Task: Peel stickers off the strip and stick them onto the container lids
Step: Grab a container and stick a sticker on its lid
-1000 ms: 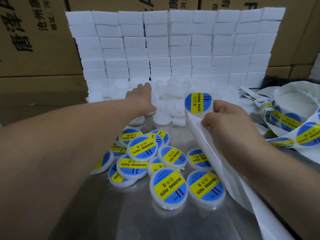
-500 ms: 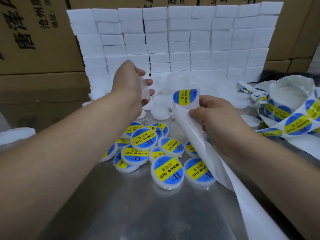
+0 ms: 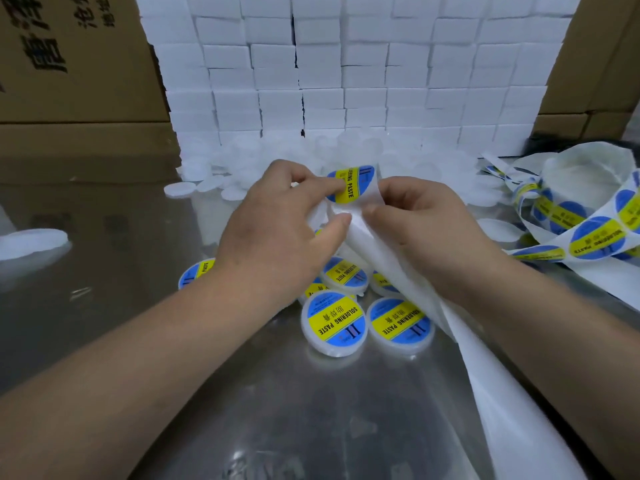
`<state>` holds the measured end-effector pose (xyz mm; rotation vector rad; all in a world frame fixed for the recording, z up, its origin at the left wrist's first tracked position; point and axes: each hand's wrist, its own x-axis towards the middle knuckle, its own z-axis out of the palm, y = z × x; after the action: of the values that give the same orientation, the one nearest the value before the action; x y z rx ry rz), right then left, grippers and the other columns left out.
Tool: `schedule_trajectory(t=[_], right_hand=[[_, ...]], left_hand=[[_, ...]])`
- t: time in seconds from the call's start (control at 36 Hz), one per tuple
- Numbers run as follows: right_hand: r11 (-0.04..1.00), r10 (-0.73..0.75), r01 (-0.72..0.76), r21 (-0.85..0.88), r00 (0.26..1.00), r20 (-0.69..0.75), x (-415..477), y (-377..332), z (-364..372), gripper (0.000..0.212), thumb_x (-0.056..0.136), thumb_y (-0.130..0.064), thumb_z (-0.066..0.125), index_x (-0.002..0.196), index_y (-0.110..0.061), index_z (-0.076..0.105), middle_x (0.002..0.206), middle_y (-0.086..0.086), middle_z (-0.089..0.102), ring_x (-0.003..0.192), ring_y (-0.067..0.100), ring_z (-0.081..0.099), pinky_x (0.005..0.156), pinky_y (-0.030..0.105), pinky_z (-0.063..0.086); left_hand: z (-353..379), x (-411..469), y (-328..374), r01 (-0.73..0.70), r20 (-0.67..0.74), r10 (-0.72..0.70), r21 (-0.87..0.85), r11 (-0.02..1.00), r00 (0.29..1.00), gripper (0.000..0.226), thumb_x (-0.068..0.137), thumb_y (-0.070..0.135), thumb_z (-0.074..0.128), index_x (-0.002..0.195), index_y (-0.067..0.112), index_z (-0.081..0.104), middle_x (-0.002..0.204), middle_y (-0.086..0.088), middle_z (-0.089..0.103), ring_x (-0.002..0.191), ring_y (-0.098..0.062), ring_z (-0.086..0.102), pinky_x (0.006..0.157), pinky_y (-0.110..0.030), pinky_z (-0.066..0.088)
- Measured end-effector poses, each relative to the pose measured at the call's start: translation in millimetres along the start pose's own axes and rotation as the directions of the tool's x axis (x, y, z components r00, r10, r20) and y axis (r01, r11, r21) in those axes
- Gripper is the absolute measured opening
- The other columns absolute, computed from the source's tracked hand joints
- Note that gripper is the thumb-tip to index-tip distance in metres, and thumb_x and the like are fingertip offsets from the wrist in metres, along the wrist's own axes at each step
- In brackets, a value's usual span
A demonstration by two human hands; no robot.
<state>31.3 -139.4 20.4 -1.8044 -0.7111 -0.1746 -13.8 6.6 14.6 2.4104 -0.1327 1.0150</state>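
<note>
Where the brown cartons (image 3: 76,81) stand at the far left, a lone white lid (image 3: 33,241) lies on the steel table (image 3: 242,403) before them. From the lower left corner a bare forearm rises slantwise to the left hand (image 3: 273,237), seen from its back with the wrist bent a little inward. Its fingertips (image 3: 337,187) curl down onto the left edge of a blue and yellow sticker (image 3: 356,183) and pinch it, and the thumb stretches rightward below. Something white shows under this hand; whether it is a lid or backing paper I cannot tell.

Just beside it, the right hand (image 3: 429,233) grips the white strip (image 3: 495,393) at the top, thumb and bent forefinger nipping the paper right of the sticker. The strip falls from there toward the lower right corner, under the right forearm.

Below both hands the labelled lids (image 3: 333,322) lie in a loose heap. Plain lids (image 3: 398,150) are piled behind, against a wall of white boxes (image 3: 363,71). At the far right a tangled coil (image 3: 575,230) of stickers lies on the table.
</note>
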Motion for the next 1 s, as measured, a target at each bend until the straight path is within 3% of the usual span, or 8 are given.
schedule_trajectory(t=[0.33,0.47,0.56,0.69,0.83,0.89,0.94,1.0], right_hand=[[0.998,-0.055,0.061,-0.036,0.99,0.131,-1.6,2.1,2.8,0.032,0.087,-0.005,0.053,0.064,-0.025,0.063,0.054,-0.015,0.051,0.053,-0.004,0.043,0.052,0.008,0.033],[0.994,-0.048,0.056,-0.095,0.995,0.092,0.0,3.8,2.8,0.033,0.087,-0.007,0.052,0.073,-0.034,0.064,0.068,-0.013,0.063,0.059,-0.005,0.05,0.056,0.008,0.039],[0.997,-0.036,0.04,-0.067,0.997,0.068,2.2,4.4,1.5,0.032,0.086,-0.006,0.054,0.08,-0.037,0.06,0.069,-0.019,0.065,0.062,-0.007,0.056,0.057,0.007,0.041],[0.995,-0.043,0.037,-0.096,0.997,-0.061,4.7,9.6,1.5,0.04,0.082,-0.005,0.055,0.105,-0.035,0.04,0.077,-0.014,0.054,0.055,-0.001,0.048,0.054,0.018,0.04],[0.952,-0.17,0.088,-0.292,0.948,-0.27,5.3,11.6,-4.5,0.049,0.078,-0.007,0.054,0.108,-0.041,0.036,0.115,-0.017,0.047,0.06,0.006,0.051,0.058,0.019,0.04],[0.926,-0.227,0.109,-0.362,0.926,-0.302,5.7,10.9,-7.4,0.053,0.077,-0.003,0.053,0.116,-0.037,0.043,0.128,-0.014,0.035,0.067,0.003,0.048,0.065,0.019,0.04],[0.914,-0.292,0.176,-0.366,0.911,-0.291,5.5,6.8,-7.6,0.051,0.075,0.002,0.05,0.113,-0.033,0.052,0.126,-0.016,0.036,0.068,-0.003,0.046,0.066,0.01,0.036],[0.917,-0.309,0.215,-0.337,0.916,-0.256,4.2,3.8,-6.0,0.047,0.072,0.005,0.046,0.091,-0.036,0.058,0.102,-0.022,0.054,0.068,-0.01,0.048,0.065,0.004,0.033]], left_hand=[[-0.5,-3.2,-5.2,-0.048,-0.026,0.048,0.03,0.998,0.998,0.024,0.077,0.047,0.062,0.089,0.026,0.067,0.095,0.014,0.044,0.092,-0.008,0.05,0.071,-0.021,0.032],[-6.5,4.0,-10.2,0.156,-0.064,-0.162,-0.099,0.983,0.985,0.012,0.076,0.052,0.055,0.075,0.04,0.055,0.095,0.013,0.051,0.083,0.002,0.042,0.066,-0.015,0.033],[-10.4,10.8,-19.7,0.278,-0.167,-0.323,-0.249,0.928,0.931,0.017,0.085,0.042,0.055,0.069,0.038,0.053,0.085,0.008,0.056,0.077,-0.011,0.048,0.07,-0.025,0.036],[-11.1,13.5,-29.8,0.382,-0.16,-0.452,-0.337,0.86,0.877,0.03,0.09,0.045,0.048,0.067,0.026,0.053,0.062,0.008,0.047,0.05,-0.001,0.042,0.051,-0.022,0.037],[-9.0,9.3,-24.7,0.335,-0.146,-0.386,-0.285,0.898,0.911,0.023,0.088,0.045,0.051,0.067,0.035,0.052,0.084,0.005,0.058,0.077,-0.013,0.05,0.066,-0.027,0.037],[-7.7,6.4,-22.0,0.292,-0.145,-0.328,-0.223,0.93,0.933,0.021,0.087,0.046,0.051,0.068,0.038,0.05,0.096,0.004,0.057,0.08,-0.007,0.046,0.07,-0.024,0.031],[-7.5,4.4,-20.4,0.252,-0.147,-0.276,-0.158,0.955,0.95,0.019,0.087,0.047,0.051,0.069,0.04,0.048,0.096,0.006,0.053,0.078,0.0,0.039,0.065,-0.021,0.026],[-7.5,3.7,-19.8,0.229,-0.154,-0.248,-0.133,0.964,0.956,0.017,0.086,0.048,0.051,0.071,0.04,0.049,0.094,0.009,0.049,0.078,0.003,0.036,0.062,-0.02,0.024]])
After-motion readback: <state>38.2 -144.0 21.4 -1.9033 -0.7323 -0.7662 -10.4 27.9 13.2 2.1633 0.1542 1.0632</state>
